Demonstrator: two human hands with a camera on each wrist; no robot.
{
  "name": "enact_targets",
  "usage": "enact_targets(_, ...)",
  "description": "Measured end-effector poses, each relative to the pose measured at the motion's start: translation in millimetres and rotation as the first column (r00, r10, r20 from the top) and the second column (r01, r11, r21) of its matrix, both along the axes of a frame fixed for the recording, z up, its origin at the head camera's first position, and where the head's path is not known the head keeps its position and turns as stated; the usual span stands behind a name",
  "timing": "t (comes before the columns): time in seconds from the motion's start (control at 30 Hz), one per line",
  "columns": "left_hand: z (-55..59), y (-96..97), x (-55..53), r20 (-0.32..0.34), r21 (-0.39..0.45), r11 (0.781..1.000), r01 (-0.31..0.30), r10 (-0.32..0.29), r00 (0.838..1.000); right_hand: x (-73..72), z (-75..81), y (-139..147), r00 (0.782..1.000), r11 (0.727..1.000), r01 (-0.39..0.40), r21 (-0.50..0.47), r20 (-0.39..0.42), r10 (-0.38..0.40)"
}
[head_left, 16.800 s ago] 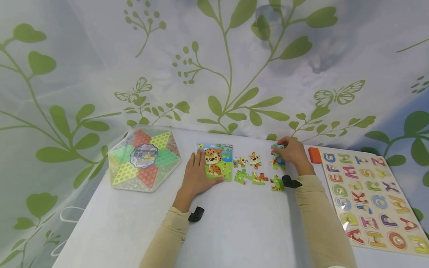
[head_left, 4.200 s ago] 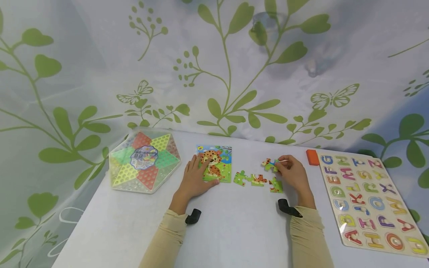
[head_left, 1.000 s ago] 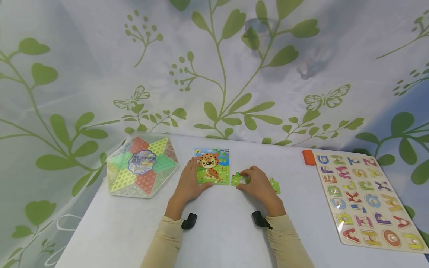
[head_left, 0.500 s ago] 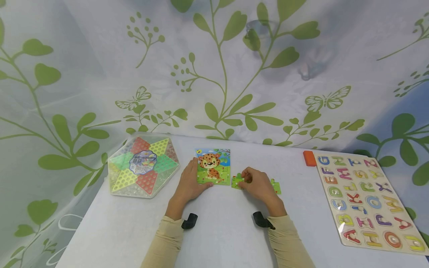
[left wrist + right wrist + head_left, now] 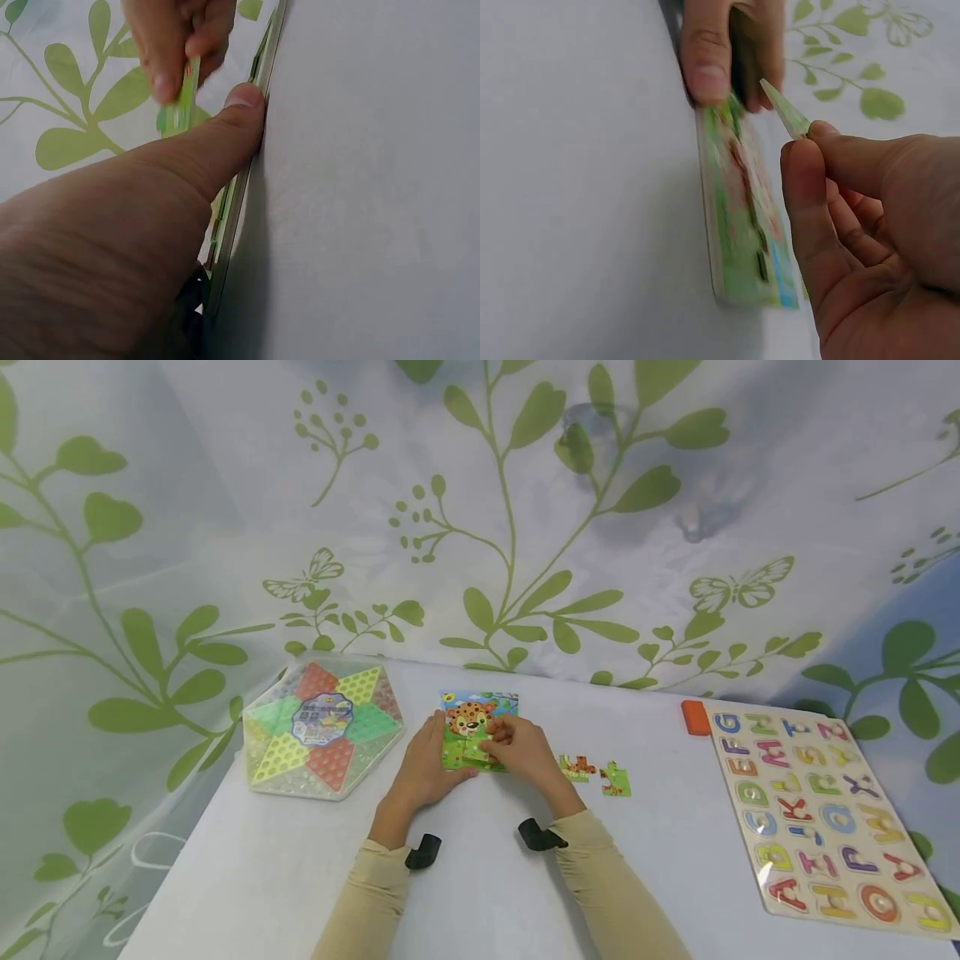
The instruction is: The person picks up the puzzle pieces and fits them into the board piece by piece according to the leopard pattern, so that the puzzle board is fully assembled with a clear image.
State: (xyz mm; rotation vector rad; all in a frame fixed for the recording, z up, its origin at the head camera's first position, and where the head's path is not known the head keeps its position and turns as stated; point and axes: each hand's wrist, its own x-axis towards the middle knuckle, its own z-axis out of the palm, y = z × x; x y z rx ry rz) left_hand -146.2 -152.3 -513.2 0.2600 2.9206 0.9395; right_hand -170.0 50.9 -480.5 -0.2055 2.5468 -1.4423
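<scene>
A leopard-picture jigsaw board (image 5: 505, 702) lies on the white table. My left hand (image 5: 427, 764) rests at its left side, with the thumb along the near edge, as the left wrist view shows (image 5: 244, 97). My right hand (image 5: 528, 752) is over the board, pinching a green puzzle piece (image 5: 476, 748) between thumb and forefinger. In the right wrist view the puzzle piece (image 5: 784, 111) is tilted and held above the board (image 5: 739, 232). Two loose puzzle pieces, one with leopard spots (image 5: 577, 767) and one mostly green (image 5: 617, 780), lie right of the board.
A hexagonal Chinese checkers box (image 5: 322, 722) sits on the left. At the right are an orange block (image 5: 696, 717) and a wooden alphabet board (image 5: 832, 818). A leaf-patterned curtain (image 5: 525, 527) hangs behind the table.
Over the frames, loose pieces at the right have become fewer. Since half a second ago, my right hand has lifted the green piece and carried it left over the board; my left hand stays put.
</scene>
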Motion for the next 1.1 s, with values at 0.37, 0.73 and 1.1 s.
enact_targets(0.37, 0.4, -2.3, 0.4, -0.002, 0.018, 1.000, 0.015, -0.015, 1.000, -19.1, -11.6, -44.9, 0.990, 0.973, -0.116, 0.199, -0.050, 0.128)
enact_targets(0.73, -4.5, -2.6, -1.6, -0.008, 0.007, 1.000, 0.007, -0.007, 1.000, -14.9, -8.9, -55.4, 0.978, 0.932, -0.131, 0.338, -0.109, 0.177)
enact_targets(1.1, -3.8, -3.4, -0.2, -0.029, 0.003, 1.000, 0.015, -0.015, 0.999, -13.4, -10.5, -58.8, 0.975, 0.904, -0.136, 0.404, -0.108, 0.195)
